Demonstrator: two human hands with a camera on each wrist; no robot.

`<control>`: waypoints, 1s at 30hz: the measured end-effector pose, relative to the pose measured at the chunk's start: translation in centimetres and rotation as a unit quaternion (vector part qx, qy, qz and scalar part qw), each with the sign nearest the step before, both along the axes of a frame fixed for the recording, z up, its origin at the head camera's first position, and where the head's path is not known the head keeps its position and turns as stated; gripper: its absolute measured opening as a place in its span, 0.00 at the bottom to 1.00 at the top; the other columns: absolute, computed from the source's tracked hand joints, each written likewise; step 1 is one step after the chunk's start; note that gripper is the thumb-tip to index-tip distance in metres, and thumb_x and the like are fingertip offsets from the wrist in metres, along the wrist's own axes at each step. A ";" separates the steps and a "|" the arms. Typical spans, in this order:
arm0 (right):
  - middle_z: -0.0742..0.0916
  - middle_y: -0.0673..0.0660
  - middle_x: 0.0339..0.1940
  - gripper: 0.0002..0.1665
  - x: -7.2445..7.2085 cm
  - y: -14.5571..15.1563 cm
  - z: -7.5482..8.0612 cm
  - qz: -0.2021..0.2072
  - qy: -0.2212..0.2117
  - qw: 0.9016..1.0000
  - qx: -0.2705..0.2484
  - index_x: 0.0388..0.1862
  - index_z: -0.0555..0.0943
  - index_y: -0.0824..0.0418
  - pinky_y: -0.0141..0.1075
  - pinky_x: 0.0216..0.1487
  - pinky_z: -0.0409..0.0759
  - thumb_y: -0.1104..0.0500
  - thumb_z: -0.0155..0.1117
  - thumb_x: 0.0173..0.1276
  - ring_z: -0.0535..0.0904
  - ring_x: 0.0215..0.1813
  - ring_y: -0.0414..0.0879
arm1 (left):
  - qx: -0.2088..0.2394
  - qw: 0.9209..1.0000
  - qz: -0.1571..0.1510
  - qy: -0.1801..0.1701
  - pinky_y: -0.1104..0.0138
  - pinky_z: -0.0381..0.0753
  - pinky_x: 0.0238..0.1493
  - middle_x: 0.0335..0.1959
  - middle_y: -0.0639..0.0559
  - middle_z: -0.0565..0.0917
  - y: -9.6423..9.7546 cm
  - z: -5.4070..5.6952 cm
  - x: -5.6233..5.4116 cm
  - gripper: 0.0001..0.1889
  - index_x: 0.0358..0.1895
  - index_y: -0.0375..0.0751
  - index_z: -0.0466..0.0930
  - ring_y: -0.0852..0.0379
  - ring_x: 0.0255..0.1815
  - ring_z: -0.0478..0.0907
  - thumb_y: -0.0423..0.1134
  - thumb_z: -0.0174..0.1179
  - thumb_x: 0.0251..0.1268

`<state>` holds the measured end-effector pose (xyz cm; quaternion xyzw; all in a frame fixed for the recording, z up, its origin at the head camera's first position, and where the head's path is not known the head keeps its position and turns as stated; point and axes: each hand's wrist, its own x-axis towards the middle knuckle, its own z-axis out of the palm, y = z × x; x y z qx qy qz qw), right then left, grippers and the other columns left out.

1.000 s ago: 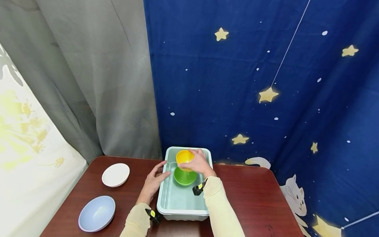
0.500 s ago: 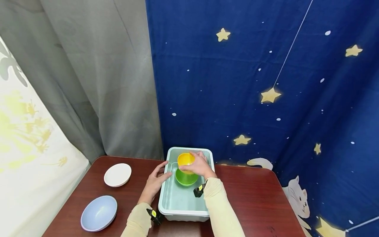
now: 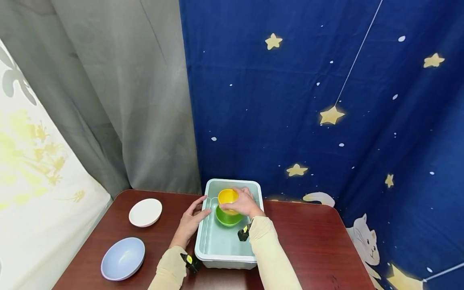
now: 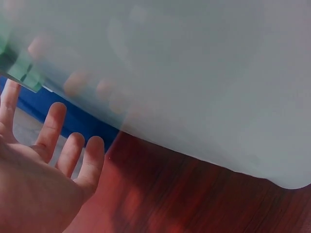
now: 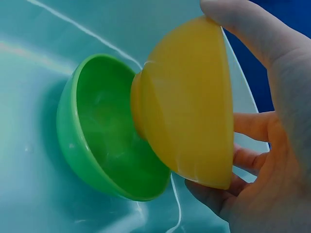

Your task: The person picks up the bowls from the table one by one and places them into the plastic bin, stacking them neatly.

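My right hand (image 3: 244,202) grips a small yellow bowl (image 5: 187,107) by its rim, with thumb and fingers on opposite sides. The yellow bowl is held over a green bowl (image 5: 109,131), its foot overlapping the green bowl's opening in the right wrist view. That green bowl sits on the floor of a pale blue-green plastic bin (image 3: 224,245). At the bin's left side is my left hand (image 3: 189,222), its thumb reaching over the rim in the head view. In the left wrist view its fingers (image 4: 52,127) are extended and spread beside the bin's outer wall.
On the left of the dark red wooden table (image 3: 304,245) stand a white bowl (image 3: 145,212) and, nearer, a larger light blue bowl (image 3: 123,259). Behind the table hang a grey curtain (image 3: 156,121) and a blue star-patterned curtain (image 3: 253,100).
The yellow bowl in my right hand has come down slightly toward the green bowl. My left hand stays by the bin's left rim. The head view has shifted a little.
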<state>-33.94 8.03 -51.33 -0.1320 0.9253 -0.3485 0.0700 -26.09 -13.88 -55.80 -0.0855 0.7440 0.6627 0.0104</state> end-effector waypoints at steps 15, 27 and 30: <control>0.75 0.60 0.62 0.63 0.1 -0.2 -0.4 0.009 -0.003 1.000 0.025 0.77 0.68 0.62 0.46 0.63 0.73 0.34 0.80 0.47 0.70 0.60 0.51 | -0.002 1.000 -0.004 -0.004 0.57 0.81 0.63 0.67 0.44 0.77 0.0 0.0 0.2 0.35 0.73 0.66 0.70 0.51 0.62 0.78 0.60 0.69 0.62; 0.76 0.61 0.62 0.66 0.2 -0.3 -0.7 0.010 -0.016 0.999 0.032 0.76 0.68 0.67 0.46 0.65 0.75 0.35 0.82 0.44 0.73 0.58 0.51 | -0.001 1.000 0.001 0.005 0.62 0.81 0.58 0.65 0.43 0.78 0.0 -0.3 -0.1 0.33 0.71 0.66 0.72 0.51 0.59 0.80 0.57 0.70 0.62; 0.76 0.61 0.63 0.66 0.1 -0.4 -1.0 0.007 -0.017 0.999 0.049 0.76 0.67 0.66 0.46 0.66 0.75 0.35 0.82 0.44 0.73 0.58 0.51 | -0.002 1.000 0.001 0.003 0.62 0.81 0.58 0.65 0.43 0.78 0.0 -0.3 0.0 0.33 0.71 0.66 0.72 0.51 0.59 0.80 0.57 0.70 0.62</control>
